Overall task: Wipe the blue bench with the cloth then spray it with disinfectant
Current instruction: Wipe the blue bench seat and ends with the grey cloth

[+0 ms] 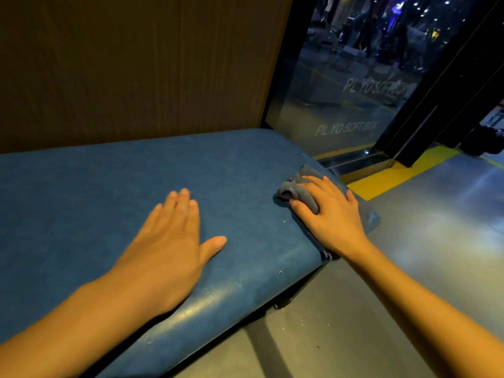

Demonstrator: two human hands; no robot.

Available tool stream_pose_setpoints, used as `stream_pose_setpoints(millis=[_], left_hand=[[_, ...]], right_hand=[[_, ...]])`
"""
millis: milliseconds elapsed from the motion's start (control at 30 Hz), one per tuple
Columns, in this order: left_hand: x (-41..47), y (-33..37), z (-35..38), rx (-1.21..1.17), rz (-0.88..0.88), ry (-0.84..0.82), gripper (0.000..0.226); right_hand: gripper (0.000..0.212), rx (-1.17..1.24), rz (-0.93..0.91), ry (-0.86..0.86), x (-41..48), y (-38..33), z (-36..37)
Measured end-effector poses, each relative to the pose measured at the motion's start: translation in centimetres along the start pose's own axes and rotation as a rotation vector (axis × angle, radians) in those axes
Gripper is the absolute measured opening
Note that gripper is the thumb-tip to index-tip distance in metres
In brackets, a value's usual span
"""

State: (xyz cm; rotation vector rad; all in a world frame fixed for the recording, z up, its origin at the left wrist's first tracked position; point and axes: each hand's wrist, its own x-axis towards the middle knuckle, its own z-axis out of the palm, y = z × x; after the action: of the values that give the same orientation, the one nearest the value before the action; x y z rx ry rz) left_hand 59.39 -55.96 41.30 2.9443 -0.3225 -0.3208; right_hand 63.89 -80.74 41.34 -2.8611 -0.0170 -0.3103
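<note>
One blue surface [81,200] and one grey cloth [296,190], centre right. Two hands: left hand [169,255] flat, grip released; right hand [335,216] presses the cloth, fingers straight.

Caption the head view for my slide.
Right hand presses cloth on the blue bench end, left hand flat beside it.

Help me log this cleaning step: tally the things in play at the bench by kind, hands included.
Hands: 2, the left hand flat on the seat and the right hand pressing the cloth
Cloth: 1, the grey cloth
Bench: 1, the blue bench
Spray bottles: 0 in view
Total: 4
</note>
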Motion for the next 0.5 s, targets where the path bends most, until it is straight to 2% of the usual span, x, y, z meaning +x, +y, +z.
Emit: stream_pose_setpoints(millis=[67,167,300,400,500], left_hand=[[-0.9,-1.2,-0.4,-0.007,-0.018,-0.025,0.088],[-1.5,-1.5,-0.6,-0.038,-0.005,-0.044,0.079],[-1.2,-1.4,-0.1,-0.006,0.020,-0.007,0.076],[-1.0,-1.6,0.3,0.001,0.025,0.006,0.088],[-1.1,-1.6,0.3,0.006,0.026,0.017,0.088]], right_hand=[[0.036,0.012,0.086,0.050,-1.1,-0.7,0.4],[0.034,0.035,0.214,0.112,-2.2,-2.0,1.4],[0.040,0.027,0.359,0.084,-2.1,-3.6,2.2],[0.044,0.013,0.382,0.071,-1.7,-5.0,2.5],[0.050,-0.016,0.329,0.017,-0.9,-6.7,2.7]])
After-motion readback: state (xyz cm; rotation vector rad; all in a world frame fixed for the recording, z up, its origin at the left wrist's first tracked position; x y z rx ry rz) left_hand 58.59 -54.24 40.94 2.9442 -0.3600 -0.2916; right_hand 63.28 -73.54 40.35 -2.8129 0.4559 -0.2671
